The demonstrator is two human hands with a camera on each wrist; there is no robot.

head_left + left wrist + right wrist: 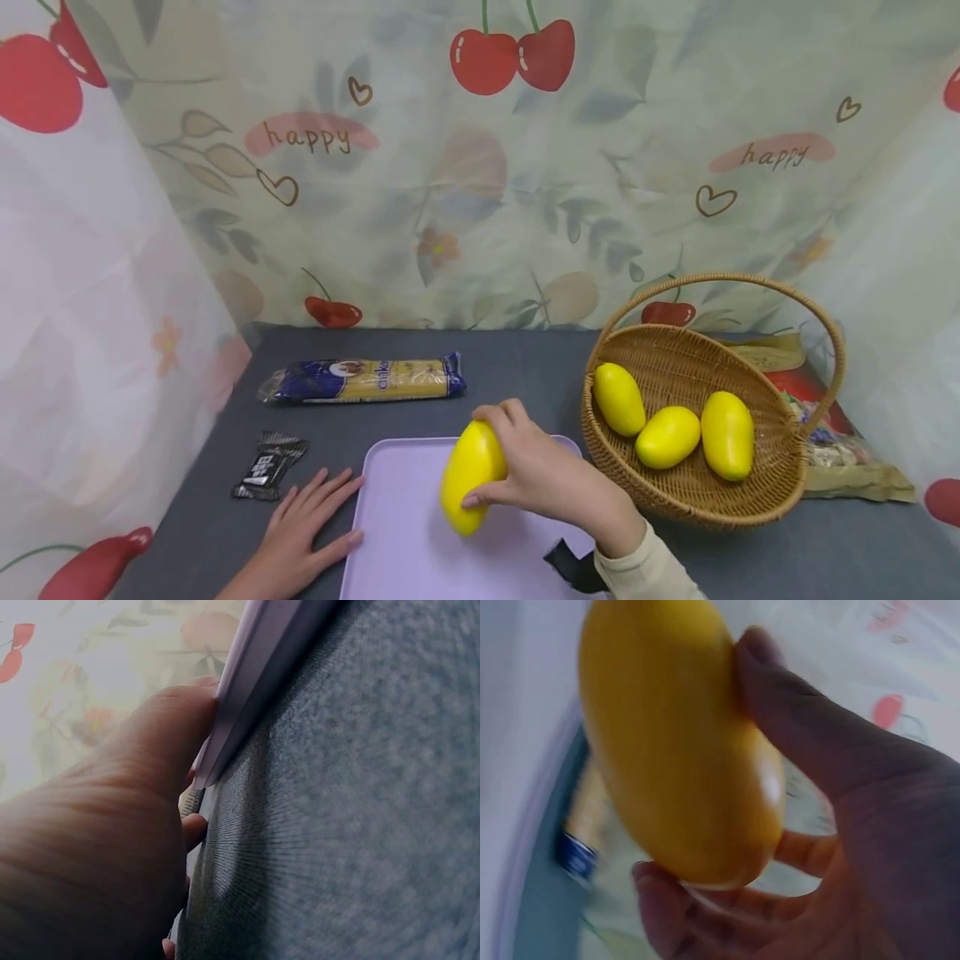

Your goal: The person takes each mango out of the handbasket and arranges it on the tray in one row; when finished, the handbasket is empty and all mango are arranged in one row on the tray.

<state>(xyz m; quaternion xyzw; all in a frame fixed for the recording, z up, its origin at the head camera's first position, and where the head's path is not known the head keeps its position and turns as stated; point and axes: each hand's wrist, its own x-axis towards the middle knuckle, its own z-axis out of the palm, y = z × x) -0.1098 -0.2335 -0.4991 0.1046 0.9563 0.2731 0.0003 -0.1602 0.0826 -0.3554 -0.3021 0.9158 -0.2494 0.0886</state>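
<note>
A yellow mango [471, 479] is held above the lilac tray [405, 550] by my right hand [551, 475], thumb on one side and fingers on the other. The right wrist view shows the same mango [679, 742] up close in that grip. Flat on the dark table, my left hand [300, 542] has its fingers spread, and the thumb touches the tray's left edge. From the left wrist, the thumb [176, 720] is seen against the tray's rim [240, 697]. Three more mangoes lie in the wicker basket [675, 350] on the right.
A pack of pasta [367, 379] lies behind the tray. The small black packet [270, 467] is left of it, beyond the left hand. Behind the basket, another food bag [847, 467] is partly hidden. The basket's tall handle [723, 279] arches up. Printed curtains enclose the table.
</note>
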